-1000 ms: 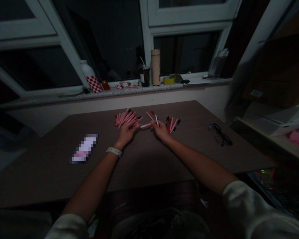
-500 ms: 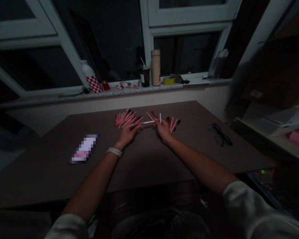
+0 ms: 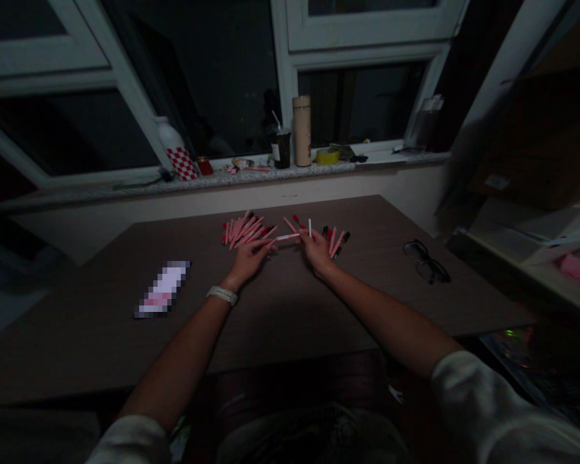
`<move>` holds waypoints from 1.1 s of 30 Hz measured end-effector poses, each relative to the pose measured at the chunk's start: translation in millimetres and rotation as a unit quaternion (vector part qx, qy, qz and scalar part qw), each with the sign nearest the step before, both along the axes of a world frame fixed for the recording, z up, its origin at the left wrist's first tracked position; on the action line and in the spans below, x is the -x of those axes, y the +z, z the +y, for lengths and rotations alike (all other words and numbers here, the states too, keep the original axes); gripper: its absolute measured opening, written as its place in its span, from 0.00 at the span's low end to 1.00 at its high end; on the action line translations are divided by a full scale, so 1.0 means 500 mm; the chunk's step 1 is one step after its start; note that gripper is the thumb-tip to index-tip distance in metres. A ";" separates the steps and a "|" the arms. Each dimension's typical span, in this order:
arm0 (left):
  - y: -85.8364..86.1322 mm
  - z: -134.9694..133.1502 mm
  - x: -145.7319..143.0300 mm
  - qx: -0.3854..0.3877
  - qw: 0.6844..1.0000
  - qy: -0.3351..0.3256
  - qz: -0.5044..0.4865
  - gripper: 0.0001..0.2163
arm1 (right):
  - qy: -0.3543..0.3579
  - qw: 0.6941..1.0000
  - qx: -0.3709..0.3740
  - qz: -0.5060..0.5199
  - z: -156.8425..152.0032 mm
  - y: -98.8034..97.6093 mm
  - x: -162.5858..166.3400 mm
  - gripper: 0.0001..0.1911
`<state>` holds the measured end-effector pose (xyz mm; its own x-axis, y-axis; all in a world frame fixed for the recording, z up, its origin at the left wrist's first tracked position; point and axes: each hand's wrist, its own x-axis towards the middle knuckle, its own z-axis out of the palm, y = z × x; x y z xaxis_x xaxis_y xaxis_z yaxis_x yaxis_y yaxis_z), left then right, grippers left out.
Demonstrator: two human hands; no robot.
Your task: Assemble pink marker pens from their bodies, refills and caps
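A pile of pink pens (image 3: 244, 231) with red and black caps lies on the brown table (image 3: 290, 303) at the far middle. My left hand (image 3: 248, 256) reaches toward it, fingers pinched on one end of a pink pen (image 3: 287, 237) held level. My right hand (image 3: 317, 249) grips the pen's other end and also holds a small white stick-like part (image 3: 310, 227) upright. A smaller group of capped pens (image 3: 336, 240) lies just right of my right hand. A white watch band (image 3: 221, 294) sits on my left wrist.
A pair of dark glasses (image 3: 426, 261) lies on the table at the right. A flat blurred card (image 3: 163, 288) lies at the left. The windowsill (image 3: 251, 174) holds a checked bottle (image 3: 178, 151), a tall flask (image 3: 302, 131), a dark cup (image 3: 281, 147) and tape (image 3: 327, 155).
The pink pen rose from the table and now lies level between both hands. My right hand shifted slightly right and tipped the white part upright.
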<state>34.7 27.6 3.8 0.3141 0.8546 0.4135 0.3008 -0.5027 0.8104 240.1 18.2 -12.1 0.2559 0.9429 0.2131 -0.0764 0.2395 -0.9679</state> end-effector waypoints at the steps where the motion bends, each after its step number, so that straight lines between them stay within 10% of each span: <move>1: -0.002 0.000 -0.001 0.009 1.000 0.002 -0.003 0.17 | 0.003 1.000 -0.005 -0.007 0.000 -0.001 0.000 0.15; 21: -0.016 0.013 0.009 0.009 0.999 0.031 0.024 0.14 | 0.059 0.996 -0.020 -0.067 0.003 -0.015 -0.001 0.21; 33: 0.002 -0.011 -0.007 0.048 0.997 -0.063 0.023 0.24 | 0.120 0.984 0.020 -0.129 0.011 -0.036 0.004 0.27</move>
